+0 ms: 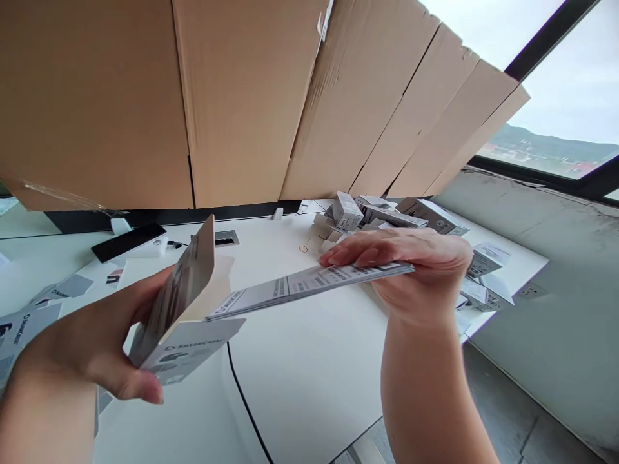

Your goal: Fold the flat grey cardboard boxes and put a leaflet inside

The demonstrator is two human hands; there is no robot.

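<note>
My left hand (104, 341) is wrapped round a small printed cardboard box (181, 351), held tilted above the table with its open end and flaps facing right. In my right hand (401, 258) is a thin folded leaflet (309, 285), printed with dense text and gripped at its right end between the fingers on top and the thumb, which is hidden below. The leaflet's left end lies at the mouth of the box, overlapping a flap. How far it reaches inside, if at all, I cannot tell.
Several printed boxes (387, 212) are heaped at the back right of the white table (309, 374). Flattened cartons (29, 328) lie at the left, near a phone-like black slab (128, 241) on a white box. Cardboard panels (242, 103) stand behind. A black cable (242, 393) crosses the table.
</note>
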